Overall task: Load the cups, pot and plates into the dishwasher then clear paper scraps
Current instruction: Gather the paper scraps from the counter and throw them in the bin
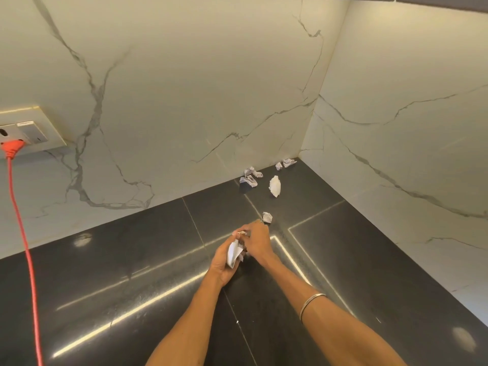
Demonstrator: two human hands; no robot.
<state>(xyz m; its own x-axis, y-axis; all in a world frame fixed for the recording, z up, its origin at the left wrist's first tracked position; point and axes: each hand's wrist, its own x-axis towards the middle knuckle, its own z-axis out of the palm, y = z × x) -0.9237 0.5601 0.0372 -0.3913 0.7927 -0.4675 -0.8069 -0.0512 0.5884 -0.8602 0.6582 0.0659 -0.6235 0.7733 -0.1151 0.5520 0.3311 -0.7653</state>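
Head view shows light, soft crumpled white paper scraps [274, 185] at centre frame on the black polished stone counter [132, 273], pinchable anywhere; the left hand [227, 262] holds some, the right hand [257, 237] pinches another.

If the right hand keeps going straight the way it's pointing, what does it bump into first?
Probably the small crumpled paper scrap just past the right hand on the black counter. Farther on lie the white scrap and the corner scraps, though depth is hard to judge.
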